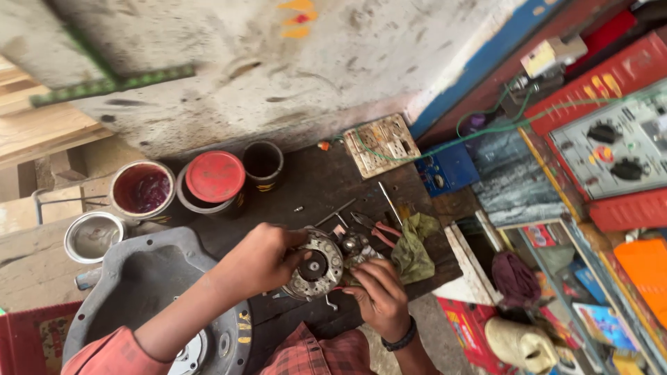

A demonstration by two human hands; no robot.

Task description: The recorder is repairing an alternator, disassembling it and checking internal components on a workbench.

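At the far left a small shiny steel bowl (92, 237) sits on the pale stone ledge, and below it lies a large grey cast-metal housing (142, 278) with a dished hollow and a rounded, bolt-holed flange. Behind these stand three worn paint tins in a row: an open tin with glossy dark-red liquid (142, 189), a tin capped by a flat red lid (214, 179), and a smaller dark empty tin (262, 163). They rest on the dark, oil-stained wooden desk (313, 184) below a rough, chipped plaster wall.

The left hand (260, 258), reaching out of a faded red sleeve, grasps the rim of a round, grimy silver metal disc with a black centre hub (316, 264), which stands tilted on edge near the front of the desk. The right hand (379, 295), wearing a dark wristband, is curled against the disc's right side, its fingers pressed to the small greasy metal parts there; what it grips cannot be told.

Just behind the disc lie thin steel rods (389, 201) and red-handled pliers (379, 228). A crumpled olive-green rag (413, 246) touches them. Farther back a cream switchboard with sockets (381, 144) trails a green wire (486, 128) toward a red metal-cased meter panel with black knobs (618, 149). A maroon cloth (514, 278) lies lower right.
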